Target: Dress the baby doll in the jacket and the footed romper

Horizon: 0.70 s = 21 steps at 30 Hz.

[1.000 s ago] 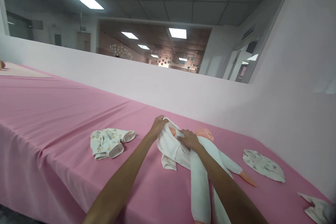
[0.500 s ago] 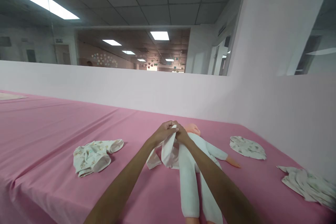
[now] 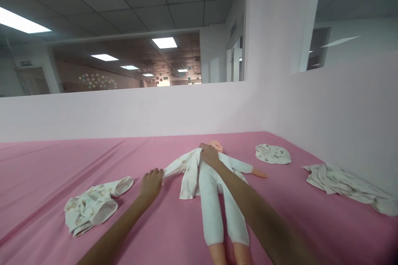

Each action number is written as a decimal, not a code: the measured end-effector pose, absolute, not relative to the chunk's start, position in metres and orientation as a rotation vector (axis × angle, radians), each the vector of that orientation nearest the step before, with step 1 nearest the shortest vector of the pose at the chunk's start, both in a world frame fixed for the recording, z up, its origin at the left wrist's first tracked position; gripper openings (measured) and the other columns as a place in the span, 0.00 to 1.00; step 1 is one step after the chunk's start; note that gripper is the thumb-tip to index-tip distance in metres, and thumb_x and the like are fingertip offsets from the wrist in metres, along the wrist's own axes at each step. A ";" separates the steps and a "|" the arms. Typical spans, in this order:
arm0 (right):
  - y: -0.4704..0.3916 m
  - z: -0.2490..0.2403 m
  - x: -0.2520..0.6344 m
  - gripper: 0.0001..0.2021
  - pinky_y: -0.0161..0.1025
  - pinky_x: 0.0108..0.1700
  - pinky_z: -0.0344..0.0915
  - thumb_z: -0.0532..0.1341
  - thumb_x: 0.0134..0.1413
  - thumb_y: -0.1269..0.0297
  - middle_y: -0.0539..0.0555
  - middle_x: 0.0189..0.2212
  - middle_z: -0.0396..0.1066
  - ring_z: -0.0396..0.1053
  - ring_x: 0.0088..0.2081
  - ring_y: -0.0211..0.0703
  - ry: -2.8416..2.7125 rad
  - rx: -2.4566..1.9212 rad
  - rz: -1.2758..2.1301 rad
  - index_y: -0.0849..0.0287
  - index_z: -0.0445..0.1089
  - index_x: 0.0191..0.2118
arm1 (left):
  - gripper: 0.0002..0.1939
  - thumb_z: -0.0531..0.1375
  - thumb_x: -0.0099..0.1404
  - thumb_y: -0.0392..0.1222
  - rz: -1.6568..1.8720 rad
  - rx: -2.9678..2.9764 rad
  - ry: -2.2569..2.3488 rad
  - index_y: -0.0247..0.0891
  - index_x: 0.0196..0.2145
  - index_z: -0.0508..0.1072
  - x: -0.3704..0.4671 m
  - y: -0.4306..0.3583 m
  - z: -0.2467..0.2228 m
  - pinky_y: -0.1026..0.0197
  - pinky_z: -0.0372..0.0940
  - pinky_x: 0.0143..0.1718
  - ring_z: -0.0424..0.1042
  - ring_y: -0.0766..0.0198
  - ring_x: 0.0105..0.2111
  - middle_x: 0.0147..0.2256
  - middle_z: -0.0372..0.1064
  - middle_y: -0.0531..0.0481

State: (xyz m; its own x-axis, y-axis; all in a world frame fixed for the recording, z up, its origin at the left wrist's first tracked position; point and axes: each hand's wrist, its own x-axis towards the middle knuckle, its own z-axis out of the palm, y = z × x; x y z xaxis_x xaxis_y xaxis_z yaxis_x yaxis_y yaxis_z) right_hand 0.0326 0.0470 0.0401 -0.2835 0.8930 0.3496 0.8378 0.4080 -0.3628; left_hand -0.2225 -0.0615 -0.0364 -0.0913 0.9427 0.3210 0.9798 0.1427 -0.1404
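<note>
Apparently only one side of the white, faintly printed cloth jacket [image 3: 190, 178] is on so far: it lies at the middle of the frame, over the chest and frame-left shoulder of the doll with a white cloth body and peach-coloured limbs [image 3: 209, 211], which is on its back. The thin white sleeve [image 3: 178, 165] stretches out to frame left, seemingly with the doll's arm inside, though I cannot tell how far down it reaches, as no doll hand shows there. The person's left hand [image 3: 151, 184] is closed around the cuff end; the right hand [image 3: 209, 154] has its fingers folded over the jacket's upper edge by the shoulder, the thumb hidden. On the frame-right side, the white cloth arm with a peach hand [image 3: 241, 165] lies outside any sleeve, so that half looks left to do, and the front hangs open, unfastened. Around this, on the smooth pink tablecloth [image 3: 168, 232], lie a white printed garment with short openings [image 3: 91, 207] at lower left, a rounded, leaf-printed white cloth piece [image 3: 273, 154] right of centre, and a long, crumpled white printed cloth [image 3: 345, 186] farther right, all apart from the doll.
</note>
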 end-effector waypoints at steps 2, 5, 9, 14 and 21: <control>0.041 0.038 0.033 0.18 0.37 0.35 0.57 0.49 0.51 0.75 0.55 0.39 0.73 0.69 0.40 0.46 -2.192 -1.452 0.152 0.56 0.70 0.44 | 0.21 0.44 0.65 0.25 -0.169 -1.780 -2.104 0.32 0.51 0.67 -0.230 -0.056 -0.036 0.51 0.62 0.45 0.70 0.49 0.46 0.44 0.70 0.36; 0.030 0.035 0.035 0.15 0.37 0.38 0.58 0.51 0.50 0.75 0.54 0.37 0.74 0.69 0.39 0.44 -2.238 -1.397 0.147 0.57 0.71 0.40 | 0.26 0.43 0.66 0.28 -0.213 -1.788 -2.185 0.29 0.61 0.59 -0.240 -0.050 -0.041 0.45 0.62 0.48 0.68 0.44 0.51 0.52 0.68 0.32; 0.009 0.028 0.055 0.14 0.36 0.48 0.58 0.54 0.54 0.70 0.54 0.46 0.71 0.66 0.48 0.43 -2.213 -1.336 0.106 0.55 0.68 0.46 | 0.29 0.46 0.66 0.39 -0.201 -2.070 -2.251 0.32 0.63 0.57 -0.262 -0.049 -0.058 0.50 0.59 0.57 0.61 0.50 0.60 0.62 0.59 0.39; -0.019 0.000 0.130 0.15 0.41 0.53 0.55 0.48 0.62 0.65 0.62 0.49 0.68 0.63 0.52 0.47 -1.991 -1.554 0.056 0.62 0.67 0.48 | 0.33 0.47 0.64 0.48 -0.434 -2.170 -2.276 0.31 0.64 0.56 -0.259 -0.058 -0.050 0.47 0.52 0.62 0.54 0.49 0.64 0.64 0.55 0.39; -0.033 -0.032 0.203 0.12 0.42 0.40 0.60 0.58 0.55 0.58 0.62 0.39 0.72 0.70 0.42 0.53 -1.923 -1.841 0.230 0.61 0.72 0.35 | 0.24 0.46 0.67 0.50 -1.125 -2.393 -1.910 0.38 0.55 0.66 -0.101 -0.044 0.033 0.54 0.61 0.57 0.65 0.56 0.55 0.56 0.65 0.44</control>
State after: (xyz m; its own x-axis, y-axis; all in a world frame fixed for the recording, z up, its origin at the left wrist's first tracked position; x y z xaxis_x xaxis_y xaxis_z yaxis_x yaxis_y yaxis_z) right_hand 0.2032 -0.0327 -0.0316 0.0060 0.9769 0.2136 0.8990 0.0882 -0.4289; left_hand -0.1008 -0.0438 0.0332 0.0798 0.8976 0.4336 0.8146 -0.3094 0.4906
